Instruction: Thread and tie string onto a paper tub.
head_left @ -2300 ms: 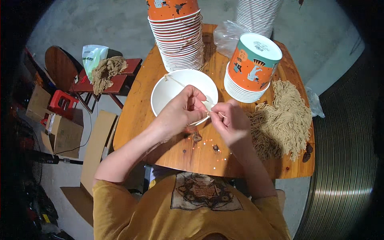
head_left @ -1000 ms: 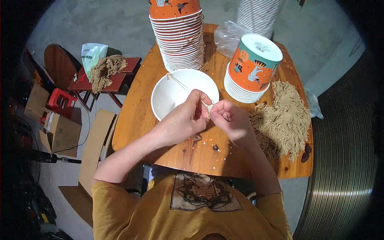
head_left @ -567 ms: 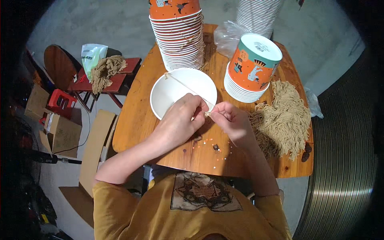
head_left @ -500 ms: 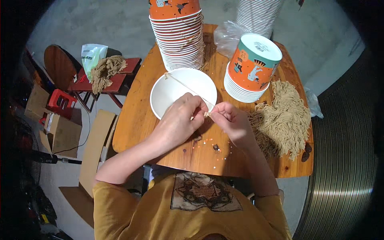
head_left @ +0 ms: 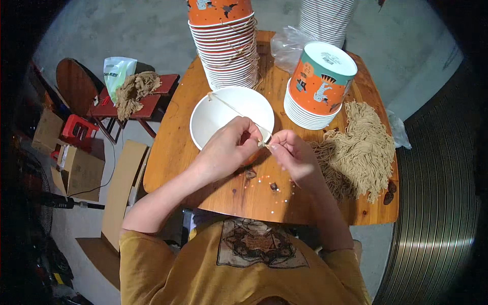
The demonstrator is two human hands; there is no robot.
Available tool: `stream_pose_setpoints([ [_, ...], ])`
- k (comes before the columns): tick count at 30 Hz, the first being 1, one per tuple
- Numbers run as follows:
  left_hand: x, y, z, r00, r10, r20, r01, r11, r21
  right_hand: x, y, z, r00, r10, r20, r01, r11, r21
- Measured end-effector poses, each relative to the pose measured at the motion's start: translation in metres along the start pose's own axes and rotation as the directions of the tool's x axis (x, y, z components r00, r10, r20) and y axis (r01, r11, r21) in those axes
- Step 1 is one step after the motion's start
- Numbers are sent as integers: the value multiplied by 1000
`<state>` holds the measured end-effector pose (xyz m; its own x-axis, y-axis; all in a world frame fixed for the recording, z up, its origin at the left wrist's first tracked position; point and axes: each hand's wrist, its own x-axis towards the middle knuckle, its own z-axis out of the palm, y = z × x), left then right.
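Observation:
A white paper bucket (head_left: 208,119) sits in front of me with its mouth up. A thin tan cord (head_left: 226,103) runs across its mouth from the far rim to my fingers at the near right rim. My left hand (head_left: 226,148) pinches the cord by that rim, thumb against fingers. Close beside it, my right hand (head_left: 295,156) has the cord's end pinched between thumb and forefinger. A small knot or loop shows between the fingertips, too fine to make out fully. Right of my right hand lies a heap of tan cords (head_left: 371,152).
Behind the bucket rises a tall stack of orange-printed buckets (head_left: 223,56) with cords hanging on it. An upside-down orange and teal bucket (head_left: 325,86) tops a shorter stack. Clear plastic (head_left: 288,48) lies beyond. Small coloured beads (head_left: 264,179) dot the wooden table (head_left: 223,204).
My right fingertips have shifted slightly and a small pale knot or loop shows more plainly between my hands. Both hands stay at the bucket's near right rim.

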<state>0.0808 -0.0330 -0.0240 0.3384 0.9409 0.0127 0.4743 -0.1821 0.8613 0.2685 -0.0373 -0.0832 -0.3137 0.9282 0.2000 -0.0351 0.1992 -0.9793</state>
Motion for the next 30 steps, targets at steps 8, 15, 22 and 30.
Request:
stream_pose_setpoints([
  [8, 0, 0, 2, 1000, 6, -11, -6, 1000, 22, 4, -5, 3, 997, -64, -39, 52, 964, -262],
  [15, -3, 1, 8, 990, 117, -76, -104, 983, 152, 5, -17, 9, 943, -328, -55, 217, 731, -647],
  [22, -3, -4, 10, 955, 272, -117, -221, 917, 332, -1, -13, 6, 865, -501, -14, 340, 607, -718],
  [30, -15, -6, 0, 959, 284, -2, -256, 867, 428, -1, -28, -17, 915, -396, 80, 336, 633, -698],
])
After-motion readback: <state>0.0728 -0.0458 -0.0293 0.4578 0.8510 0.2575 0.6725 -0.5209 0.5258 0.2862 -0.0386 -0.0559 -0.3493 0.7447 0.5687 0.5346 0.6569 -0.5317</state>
